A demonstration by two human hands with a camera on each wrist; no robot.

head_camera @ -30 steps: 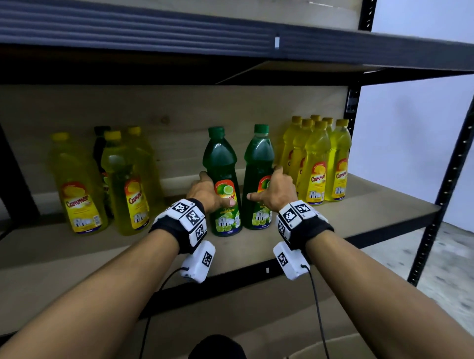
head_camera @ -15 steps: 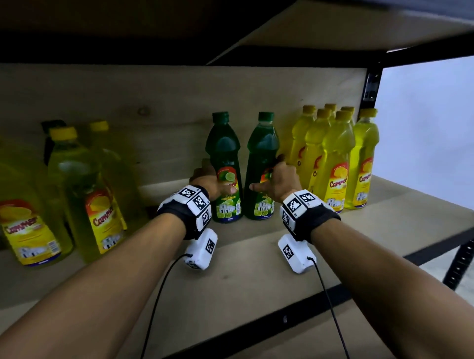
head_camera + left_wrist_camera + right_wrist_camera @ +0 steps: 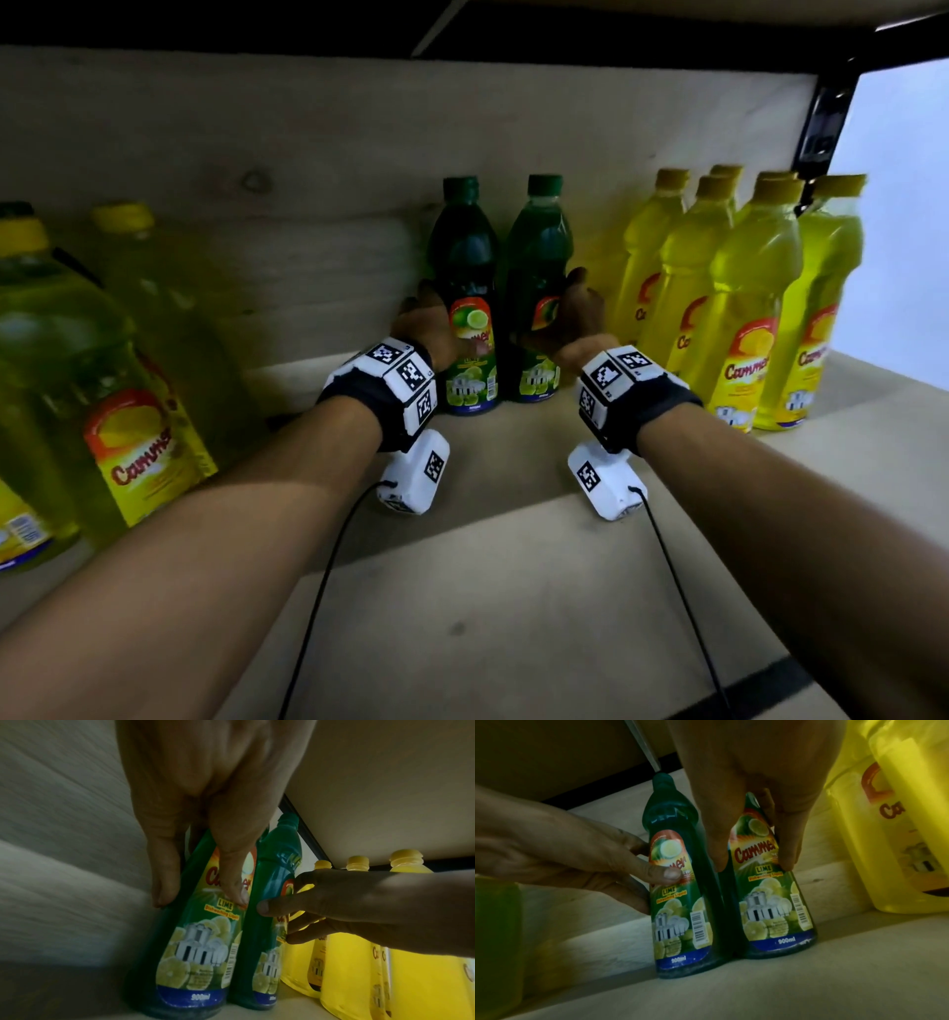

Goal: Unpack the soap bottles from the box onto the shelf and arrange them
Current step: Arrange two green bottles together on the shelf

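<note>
Two green lime soap bottles stand upright and touching near the back of the shelf board (image 3: 513, 591). My left hand (image 3: 429, 326) grips the left green bottle (image 3: 464, 257) at label height, thumb on the front and fingers round its left side. My right hand (image 3: 577, 313) grips the right green bottle (image 3: 539, 246) the same way from the right. In the left wrist view my thumb and fingers (image 3: 162, 882) clasp the left bottle (image 3: 195, 953). The right wrist view shows the right bottle (image 3: 767, 912) pinched between thumb and fingers (image 3: 789, 845). Both bases rest on the board.
A cluster of slim yellow bottles (image 3: 744, 308) stands just right of my right hand. Large yellow jugs (image 3: 102, 385) stand at the far left. The wooden back panel (image 3: 308, 154) is right behind the green bottles, and the upper shelf hangs low overhead.
Both hands have slid the two green bottles back toward the rear panel, level with the yellow ones. My head has leaned in closer under the upper shelf.
</note>
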